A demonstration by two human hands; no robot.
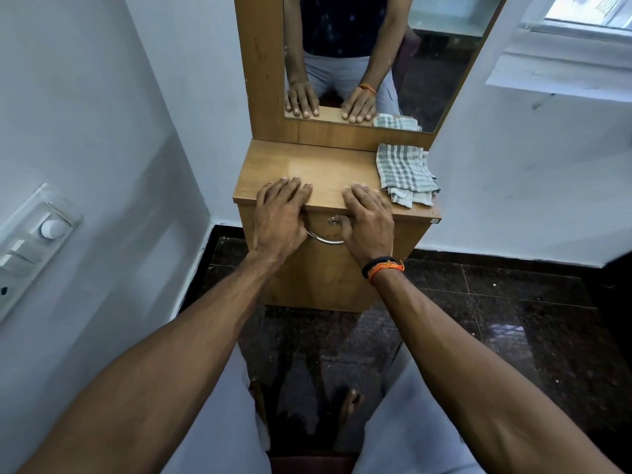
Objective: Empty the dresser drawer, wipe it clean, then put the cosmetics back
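Both my arms reach forward, palms down. My left hand [278,217] and right hand [369,220] lie flat on the front edge of the dresser [321,169], fingers together, gripping nothing. One drawer [325,265] sits closed just under my fingers, its one metal handle [323,238] between my hands. One checked cloth [405,172] lies near my right fingertips.

Soft daylight from the window [588,15] upper right; wide-angle edges bend.
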